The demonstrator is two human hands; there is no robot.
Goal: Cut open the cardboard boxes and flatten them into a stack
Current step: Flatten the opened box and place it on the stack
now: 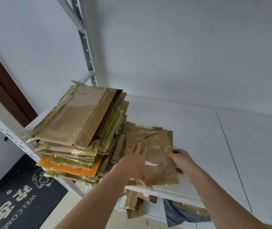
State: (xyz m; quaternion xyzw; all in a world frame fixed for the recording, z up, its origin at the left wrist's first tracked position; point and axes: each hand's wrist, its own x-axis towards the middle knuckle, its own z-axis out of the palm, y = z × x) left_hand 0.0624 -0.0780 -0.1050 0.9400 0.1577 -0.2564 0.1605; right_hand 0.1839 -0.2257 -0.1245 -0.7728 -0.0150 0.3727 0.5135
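Cardboard in two stacks, tall stack [80,129] beside low stack [150,146] under two hands.

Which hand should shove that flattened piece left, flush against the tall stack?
Right, probably. The right hand already holds the flattened box at its right edge, away from the tall stack. The left hand lies flat on top, only pressing.
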